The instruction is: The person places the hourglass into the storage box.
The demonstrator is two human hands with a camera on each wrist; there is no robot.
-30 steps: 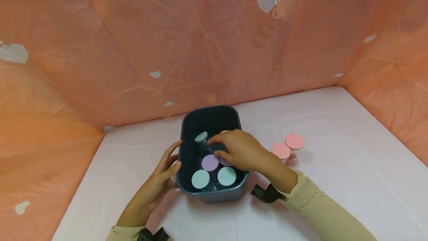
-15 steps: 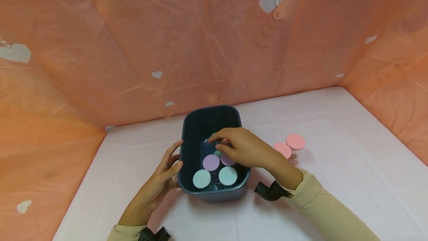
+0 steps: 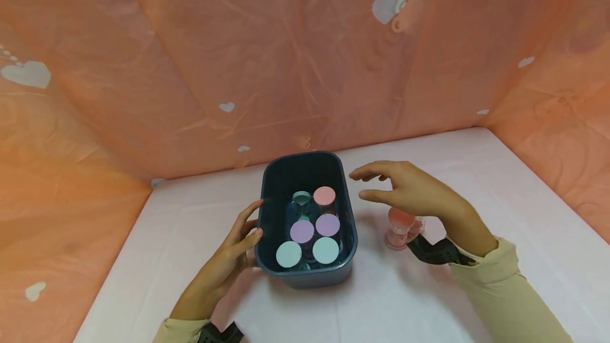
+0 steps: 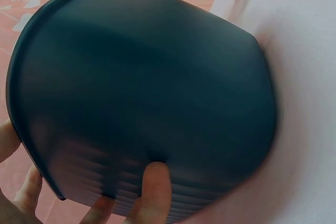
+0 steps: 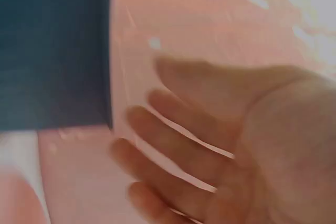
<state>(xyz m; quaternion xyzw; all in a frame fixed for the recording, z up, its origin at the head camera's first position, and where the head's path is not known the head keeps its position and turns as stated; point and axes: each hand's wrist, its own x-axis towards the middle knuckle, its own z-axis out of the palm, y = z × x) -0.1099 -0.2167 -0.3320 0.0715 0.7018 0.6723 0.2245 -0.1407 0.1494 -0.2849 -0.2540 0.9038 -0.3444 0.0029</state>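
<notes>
A dark blue bin (image 3: 318,280) stands on the white table, holding several small sand timers with round coloured ends. Two mint timers (image 3: 288,254) are at the near end, with two lilac timers (image 3: 302,231) behind them. Farther back are a pink timer (image 3: 324,196) and a green-ended timer (image 3: 301,198). My left hand (image 3: 234,247) rests its fingers and thumb against the bin's left side; the thumb (image 4: 156,190) touches the wall in the left wrist view. Right of the bin, my right hand (image 3: 412,188) is in the air with fingers spread, holding nothing.
More pink timers (image 3: 401,219) stand on the table to the right, partly hidden under my right hand and wrist. Orange cloth (image 3: 295,68) with pale hearts walls in the back and sides. The bin's far end sits near the back cloth.
My right hand has let go of the green-ended timer inside the bin, which now stands left of the pink one. The hand has lifted out and moved right; the left hand stays put.
</notes>
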